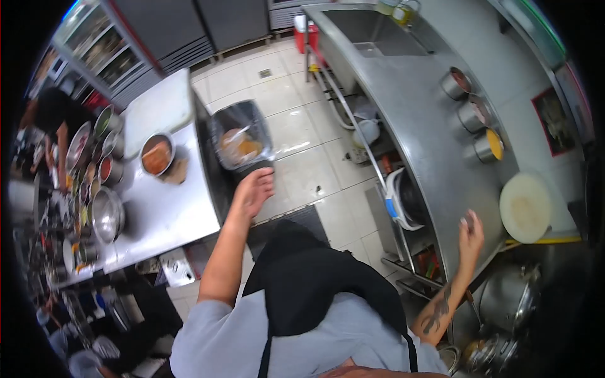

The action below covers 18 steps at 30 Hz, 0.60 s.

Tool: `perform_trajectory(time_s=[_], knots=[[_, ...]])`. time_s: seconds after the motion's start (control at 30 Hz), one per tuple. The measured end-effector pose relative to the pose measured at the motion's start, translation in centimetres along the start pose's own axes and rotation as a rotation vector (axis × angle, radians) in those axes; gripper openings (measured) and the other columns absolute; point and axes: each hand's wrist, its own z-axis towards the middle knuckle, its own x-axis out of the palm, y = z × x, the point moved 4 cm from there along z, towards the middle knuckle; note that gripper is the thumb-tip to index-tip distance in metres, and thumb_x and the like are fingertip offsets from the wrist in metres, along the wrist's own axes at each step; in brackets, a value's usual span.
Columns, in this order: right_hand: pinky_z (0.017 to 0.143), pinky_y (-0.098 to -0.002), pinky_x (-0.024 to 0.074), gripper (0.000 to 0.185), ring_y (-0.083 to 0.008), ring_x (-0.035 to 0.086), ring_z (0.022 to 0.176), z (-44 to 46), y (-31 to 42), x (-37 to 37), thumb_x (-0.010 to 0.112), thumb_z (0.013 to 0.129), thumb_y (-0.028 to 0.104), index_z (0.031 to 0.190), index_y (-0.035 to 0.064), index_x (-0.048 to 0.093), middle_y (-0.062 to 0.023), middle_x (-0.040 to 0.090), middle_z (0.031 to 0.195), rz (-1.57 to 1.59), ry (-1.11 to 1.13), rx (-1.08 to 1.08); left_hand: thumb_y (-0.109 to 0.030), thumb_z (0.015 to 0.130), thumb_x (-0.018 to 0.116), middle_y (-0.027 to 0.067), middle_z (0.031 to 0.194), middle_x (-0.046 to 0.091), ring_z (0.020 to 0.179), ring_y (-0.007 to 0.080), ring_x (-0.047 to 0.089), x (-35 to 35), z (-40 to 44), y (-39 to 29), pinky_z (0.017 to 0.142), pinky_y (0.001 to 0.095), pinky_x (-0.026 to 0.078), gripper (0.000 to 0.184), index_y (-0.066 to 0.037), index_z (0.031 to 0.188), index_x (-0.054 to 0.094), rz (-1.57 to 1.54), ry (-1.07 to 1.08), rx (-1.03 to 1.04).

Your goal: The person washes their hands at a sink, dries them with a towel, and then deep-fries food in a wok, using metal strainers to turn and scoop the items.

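Observation:
My left hand (254, 191) hangs in the air beside the lined bin (217, 123), near its front rim. Its fingers are loosely stretched and I see nothing in them. Inside the bin's clear bag lies some orange-brown waste (242, 148). On the other side, my right hand (470, 238) is over the near end of the steel counter (413, 107), left of a round pale board (525, 208). The right fingers are curled together. A small dark spot shows between their tips, too small to name.
A prep table (164, 208) on the left carries a white cutting board (157, 110), a pot with orange food (157, 155) and several bowls. Metal containers (488, 146) line the right counter near a sink (372, 31). Another person (60, 116) works at far left. Pots (510, 296) stand at lower right.

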Motion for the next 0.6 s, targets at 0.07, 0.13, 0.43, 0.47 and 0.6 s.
perform_trajectory(time_s=[0.07,0.13,0.43,0.47,0.6], knots=[[0.073,-0.0221,0.0474,0.034,-0.0124,0.058,0.089,4.4,2.5,3.1,0.057,0.088,0.002,0.122,-0.0015,0.053,-0.0096,0.058,0.116,0.026,0.014,-0.086,-0.027,0.090,0.055,-0.0008,0.074,0.059,0.062,0.0119,0.056,-1.8,0.1,-0.6,0.059,0.0270,0.048,0.024,-0.006,0.100,0.060,-0.072,-0.074,0.034],[0.070,-0.0226,0.0472,0.034,-0.0118,0.056,0.083,8.2,4.5,6.0,0.058,0.087,0.001,0.120,-0.0024,0.054,-0.0097,0.058,0.113,0.033,0.029,-0.115,-0.026,0.091,0.054,-0.0001,0.073,0.058,0.062,0.0119,0.056,-2.9,0.6,-1.4,0.057,0.0271,0.048,0.023,-0.005,0.099,0.060,-0.115,-0.111,0.073],[0.065,-0.0244,0.0465,0.034,-0.0124,0.053,0.075,18.1,8.2,13.3,0.059,0.087,0.007,0.119,-0.0041,0.054,-0.0102,0.059,0.104,0.026,0.010,-0.078,-0.025,0.092,0.052,0.0000,0.075,0.056,0.062,0.0105,0.054,-4.4,9.4,-11.7,0.058,0.0256,0.048,0.022,-0.005,0.100,0.058,-0.198,-0.093,0.243],[0.066,-0.0247,0.0466,0.034,-0.0125,0.054,0.076,18.9,8.0,13.6,0.058,0.088,0.009,0.119,-0.0045,0.054,-0.0104,0.059,0.104,0.032,0.005,-0.044,-0.025,0.092,0.052,0.0001,0.075,0.056,0.062,0.0105,0.054,-3.8,10.7,-12.9,0.058,0.0255,0.048,0.022,-0.005,0.100,0.058,-0.199,-0.078,0.254],[0.070,-0.0263,0.0469,0.036,-0.0142,0.055,0.080,22.1,7.1,15.1,0.057,0.092,0.015,0.120,-0.0062,0.053,-0.0111,0.058,0.099,-0.044,-0.018,-0.028,-0.025,0.092,0.053,0.0003,0.075,0.056,0.062,0.0100,0.055,0.1,15.5,-17.2,0.057,0.0253,0.048,0.022,-0.005,0.098,0.059,-0.147,-0.024,0.287]])
